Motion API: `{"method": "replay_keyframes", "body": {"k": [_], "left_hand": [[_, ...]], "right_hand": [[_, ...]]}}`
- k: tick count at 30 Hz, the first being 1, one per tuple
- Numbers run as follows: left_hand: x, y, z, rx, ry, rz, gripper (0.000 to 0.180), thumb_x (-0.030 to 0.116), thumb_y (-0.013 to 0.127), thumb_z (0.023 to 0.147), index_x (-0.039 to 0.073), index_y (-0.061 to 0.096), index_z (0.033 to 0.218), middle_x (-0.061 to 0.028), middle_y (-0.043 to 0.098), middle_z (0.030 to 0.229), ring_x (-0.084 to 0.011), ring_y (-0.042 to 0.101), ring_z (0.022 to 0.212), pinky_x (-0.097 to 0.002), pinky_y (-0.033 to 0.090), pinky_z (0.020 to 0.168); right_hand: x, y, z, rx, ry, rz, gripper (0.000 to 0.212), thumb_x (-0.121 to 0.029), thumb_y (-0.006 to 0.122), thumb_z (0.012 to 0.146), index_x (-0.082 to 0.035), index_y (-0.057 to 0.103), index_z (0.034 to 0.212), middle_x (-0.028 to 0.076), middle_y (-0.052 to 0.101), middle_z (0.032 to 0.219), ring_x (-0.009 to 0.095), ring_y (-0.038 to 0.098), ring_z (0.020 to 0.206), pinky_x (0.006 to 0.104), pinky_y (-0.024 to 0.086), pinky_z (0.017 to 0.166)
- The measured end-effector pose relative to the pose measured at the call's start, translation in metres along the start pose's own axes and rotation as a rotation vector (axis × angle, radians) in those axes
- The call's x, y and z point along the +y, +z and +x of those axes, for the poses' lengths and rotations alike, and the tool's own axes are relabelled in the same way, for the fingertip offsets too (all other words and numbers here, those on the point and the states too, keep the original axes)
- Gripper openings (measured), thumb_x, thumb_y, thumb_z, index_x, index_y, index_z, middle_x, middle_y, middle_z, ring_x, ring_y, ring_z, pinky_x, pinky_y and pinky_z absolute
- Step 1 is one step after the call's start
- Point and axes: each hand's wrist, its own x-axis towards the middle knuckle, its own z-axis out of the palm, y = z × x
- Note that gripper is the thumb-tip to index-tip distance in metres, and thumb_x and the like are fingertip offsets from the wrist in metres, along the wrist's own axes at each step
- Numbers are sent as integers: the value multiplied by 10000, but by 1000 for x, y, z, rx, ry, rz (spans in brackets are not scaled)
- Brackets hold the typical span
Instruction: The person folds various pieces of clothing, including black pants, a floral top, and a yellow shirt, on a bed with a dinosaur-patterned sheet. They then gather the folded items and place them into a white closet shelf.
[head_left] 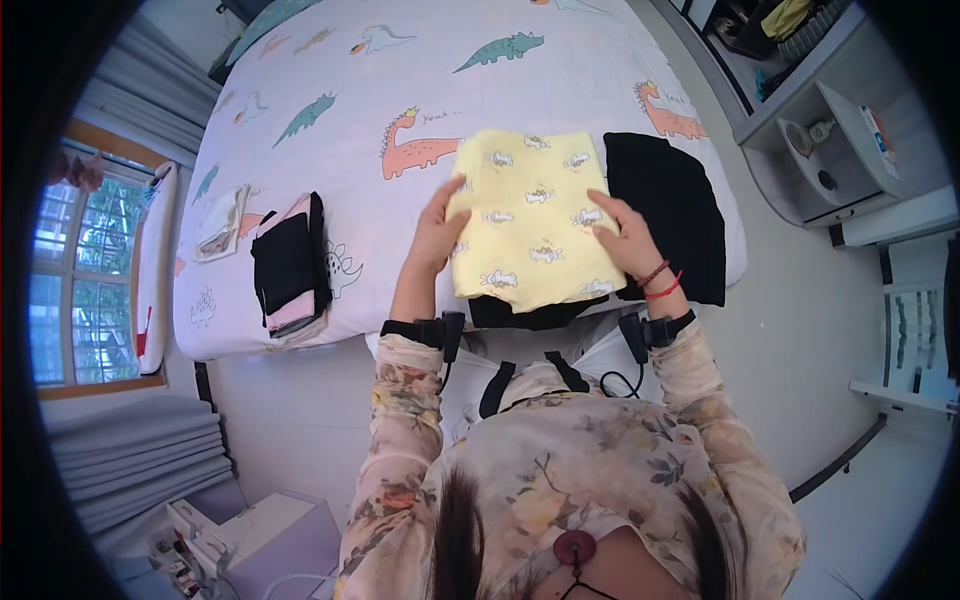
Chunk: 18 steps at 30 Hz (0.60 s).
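A yellow folded cloth item (535,215) printed with small white animals lies near the bed's front edge, straight in front of me. My left hand (438,232) grips its left side, thumb on top and fingertips partly hidden at the edge. On its right side my right hand (628,242) holds it the same way. Under its near edge black fabric (535,313) sticks out. Just right of it, a black folded garment (675,225) lies flat, partly covered by the yellow piece. Whether the yellow piece is a garment or a blanket I cannot tell.
The bed has a white sheet (350,105) with dinosaur prints. On its left side sit a stack of black and pink folded clothes (287,265) and a small white folded piece (222,228). A white cabinet (265,545) stands at lower left, open shelves (830,150) at right.
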Motion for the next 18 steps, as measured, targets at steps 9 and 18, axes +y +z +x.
{"method": "replay_keyframes", "body": {"k": [9, 18], "left_hand": [[-20, 71, -49, 60, 576, 1236, 584, 285, 652, 771, 115, 453, 1293, -176, 311, 1414, -492, 208, 1294, -643, 209, 985], [-72, 106, -40, -323, 274, 1544, 648, 570, 389, 875, 270, 256, 1434, -121, 112, 1512, -504, 3, 1339, -748, 50, 948]], "right_hand": [[88, -84, -39, 434, 363, -510, 491, -218, 712, 730, -23, 568, 1158, 210, 600, 1021, 302, 621, 859, 381, 492, 805], [128, -204, -67, 271, 1033, -150, 528, -227, 738, 739, 68, 539, 1129, 187, 611, 1088, 277, 607, 976, 377, 492, 851]]}}
